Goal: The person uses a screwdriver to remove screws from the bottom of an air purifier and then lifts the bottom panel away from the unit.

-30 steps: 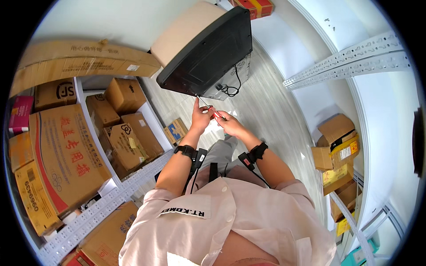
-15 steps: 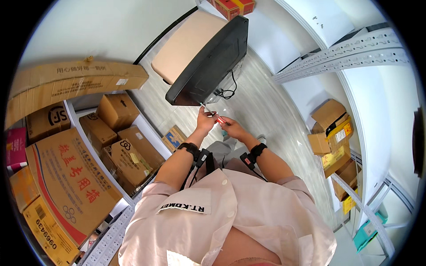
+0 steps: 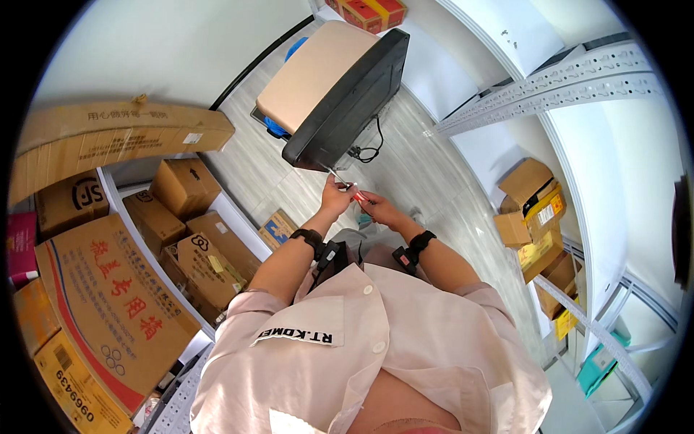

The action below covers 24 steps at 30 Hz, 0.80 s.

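Ahead of me stands a large appliance (image 3: 318, 79) with a beige body and a black panel (image 3: 350, 101); a black cord (image 3: 372, 148) is bunched on the panel. What looks like a screwdriver (image 3: 360, 196), with a red handle and thin metal shaft, points at the panel's near lower corner. My left hand (image 3: 335, 198) is closed around the shaft end, close to that corner. My right hand (image 3: 381, 210) has its fingers closed on the red handle. Whether the tip touches the panel is too small to tell.
Shelves on the left hold several cardboard boxes (image 3: 119, 307), with a long carton (image 3: 123, 134) above. A flat box (image 3: 283, 228) sits on the floor (image 3: 448, 217). At right, metal racks (image 3: 549, 87) carry opened cartons (image 3: 531, 199). Blue pieces (image 3: 273, 127) show behind the appliance.
The view has shifted slightly, and the appliance appears a little farther right and turned. Blue pieces now show behind its beige body. Both hands keep their grip on the screwdriver.
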{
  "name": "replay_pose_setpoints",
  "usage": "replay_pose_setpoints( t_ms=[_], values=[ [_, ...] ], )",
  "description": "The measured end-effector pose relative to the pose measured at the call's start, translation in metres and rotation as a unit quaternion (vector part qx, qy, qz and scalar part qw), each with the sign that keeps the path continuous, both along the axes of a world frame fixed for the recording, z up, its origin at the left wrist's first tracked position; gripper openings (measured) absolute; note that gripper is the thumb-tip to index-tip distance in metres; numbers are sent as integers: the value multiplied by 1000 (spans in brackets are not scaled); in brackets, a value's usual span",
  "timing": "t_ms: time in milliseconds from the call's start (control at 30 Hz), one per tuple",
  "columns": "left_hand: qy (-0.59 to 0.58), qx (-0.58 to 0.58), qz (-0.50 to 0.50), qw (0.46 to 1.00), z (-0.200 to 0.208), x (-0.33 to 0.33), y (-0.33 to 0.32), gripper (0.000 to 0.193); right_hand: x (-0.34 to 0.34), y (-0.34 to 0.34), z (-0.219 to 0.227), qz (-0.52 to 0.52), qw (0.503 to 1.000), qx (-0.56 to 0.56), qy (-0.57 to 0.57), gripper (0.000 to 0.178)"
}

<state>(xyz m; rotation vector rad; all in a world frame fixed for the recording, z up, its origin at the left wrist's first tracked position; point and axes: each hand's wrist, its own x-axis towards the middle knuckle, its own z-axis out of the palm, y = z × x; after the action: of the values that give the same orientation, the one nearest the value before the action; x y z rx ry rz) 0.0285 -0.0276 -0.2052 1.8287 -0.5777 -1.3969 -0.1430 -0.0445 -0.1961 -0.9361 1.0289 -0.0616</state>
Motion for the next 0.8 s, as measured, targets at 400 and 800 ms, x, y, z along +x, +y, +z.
replay_pose_setpoints(
  t_ms=[400, 800],
  values=[
    [57, 10, 10, 998, 13, 4, -9, 72, -5, -17, 17, -89, 974, 201, -60, 32],
    [78, 131, 2, 988, 13, 6, -5, 54, 3, -9, -3, 54, 978, -200, -11, 31]
  ],
)
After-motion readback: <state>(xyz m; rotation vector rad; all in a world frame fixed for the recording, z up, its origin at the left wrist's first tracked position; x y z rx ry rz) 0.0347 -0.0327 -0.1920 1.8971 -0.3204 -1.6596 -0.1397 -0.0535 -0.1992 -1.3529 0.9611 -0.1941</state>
